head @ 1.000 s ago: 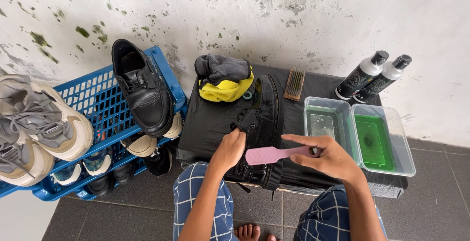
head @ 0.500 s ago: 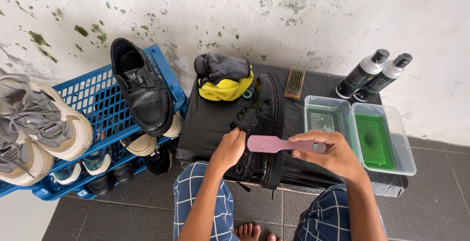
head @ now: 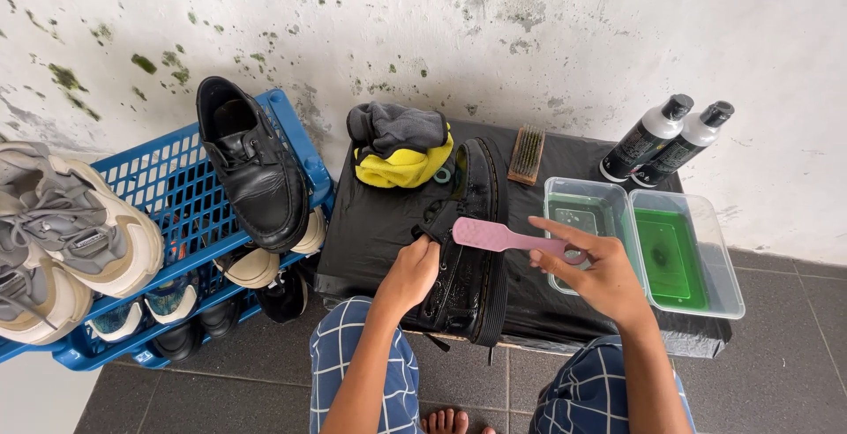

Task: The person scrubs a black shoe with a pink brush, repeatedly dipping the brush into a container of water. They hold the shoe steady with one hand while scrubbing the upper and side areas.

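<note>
A makeshift shoe-cleaning corner, seemingly at the back of a home or a small repair stall: stained, mould-flecked white wall [head: 529, 37] above dark grey floor tiles [head: 794, 390]. Low worktop [head: 371, 222] wrapped in black plastic, carrying a black boot [head: 472, 249], a wooden brush [head: 528, 154], two spray bottles [head: 666, 138] and clear tubs of green liquid [head: 670, 258]. Alongside, blue plastic crates [head: 168, 178] stacked with sneakers [head: 62, 231] and a black leather shoe [head: 251, 169].
</note>
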